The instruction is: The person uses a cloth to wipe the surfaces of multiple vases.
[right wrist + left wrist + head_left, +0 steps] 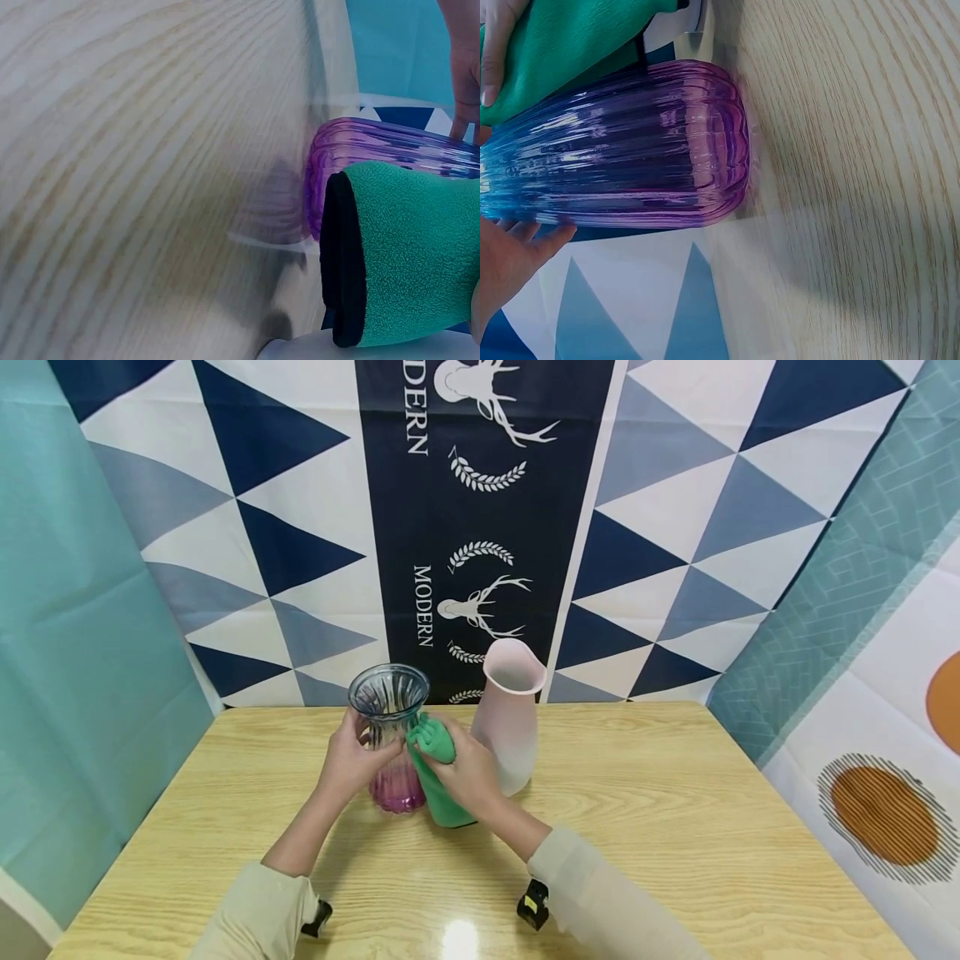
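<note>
We see the glass vase (392, 735) upright on the table (675, 827), long axis vertical. Our left hand (351, 762) curls round its left side, steadying it. Our right hand (467, 770) grips the green cloth (437, 768), pressed to the vase's right flank. Vase sits between both hands, touching each. Pink vase (512, 727) stands just behind the right hand.

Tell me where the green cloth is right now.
In the head view the green cloth is at table centre, pressed by the right hand against the ribbed blue-to-purple glass vase, with the pink frosted vase just behind.
</note>
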A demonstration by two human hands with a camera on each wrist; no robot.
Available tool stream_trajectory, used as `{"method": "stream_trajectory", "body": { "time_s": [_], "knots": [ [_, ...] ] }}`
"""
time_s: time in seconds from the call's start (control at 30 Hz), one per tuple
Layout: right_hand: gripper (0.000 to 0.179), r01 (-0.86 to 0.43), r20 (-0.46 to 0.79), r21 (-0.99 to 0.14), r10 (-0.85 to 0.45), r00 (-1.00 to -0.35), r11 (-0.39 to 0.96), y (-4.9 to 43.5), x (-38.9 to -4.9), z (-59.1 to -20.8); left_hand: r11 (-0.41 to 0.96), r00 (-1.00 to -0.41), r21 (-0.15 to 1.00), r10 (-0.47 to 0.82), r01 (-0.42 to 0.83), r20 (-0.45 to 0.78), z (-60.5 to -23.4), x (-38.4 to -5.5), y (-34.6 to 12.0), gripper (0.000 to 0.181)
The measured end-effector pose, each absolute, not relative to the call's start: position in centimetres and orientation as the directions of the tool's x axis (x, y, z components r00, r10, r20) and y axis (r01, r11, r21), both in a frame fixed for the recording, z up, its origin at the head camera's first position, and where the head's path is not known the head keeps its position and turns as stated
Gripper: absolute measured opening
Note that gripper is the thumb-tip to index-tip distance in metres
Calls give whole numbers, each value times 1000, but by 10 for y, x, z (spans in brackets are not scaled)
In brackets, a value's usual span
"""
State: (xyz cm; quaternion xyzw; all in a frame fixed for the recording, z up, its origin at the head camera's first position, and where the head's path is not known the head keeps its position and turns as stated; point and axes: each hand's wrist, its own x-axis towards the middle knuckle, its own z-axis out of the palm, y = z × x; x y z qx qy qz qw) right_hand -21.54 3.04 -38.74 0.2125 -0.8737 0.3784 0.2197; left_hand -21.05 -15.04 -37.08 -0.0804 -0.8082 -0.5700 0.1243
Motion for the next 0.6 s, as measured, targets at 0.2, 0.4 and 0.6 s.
{"method": "stream_trajectory", "body": {
  "time_s": [0.2,0.4,0.6],
  "knots": [
    [49,-513,512,-551,-219,-831,658,34,-211,-395,340,-957,900,-5,271,290,-370,-210,-151,75],
    [52,-474,455,-526,-238,-858,706,36,-205,-402,336,-958,903,-6,267,286,-369,-209,-151,74],
    [51,-450,404,-494,-262,-877,744,40,-202,-407,337,-959,903,-5,265,284,-371,-210,-151,72]
  ]
}}
